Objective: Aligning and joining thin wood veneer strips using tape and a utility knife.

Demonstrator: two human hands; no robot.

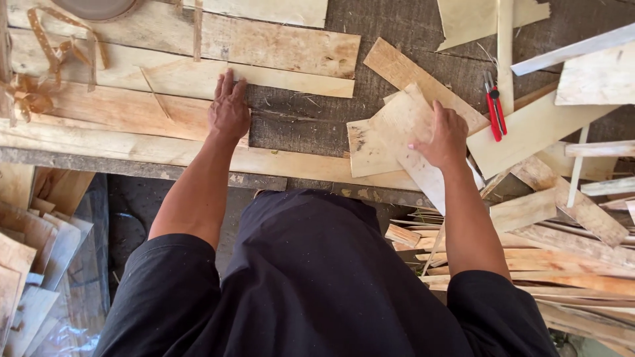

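Note:
My left hand (229, 110) lies flat, fingers together, on a thin pale wood sheet (132, 109) at the left of a dark workbench (311, 122). My right hand (444, 137) presses and grips the edge of a long thin wood strip (405, 129) that sits tilted over a smaller squarish wood piece (368, 151). Another narrow plank (397, 66) runs diagonally behind them.
Red-handled pliers (494, 106) lie on a wood sheet right of my right hand. Stacked veneer sheets (218, 39) cover the back left. A heap of wood offcuts (562, 238) fills the right side, and more sheets (30, 264) lean at the lower left.

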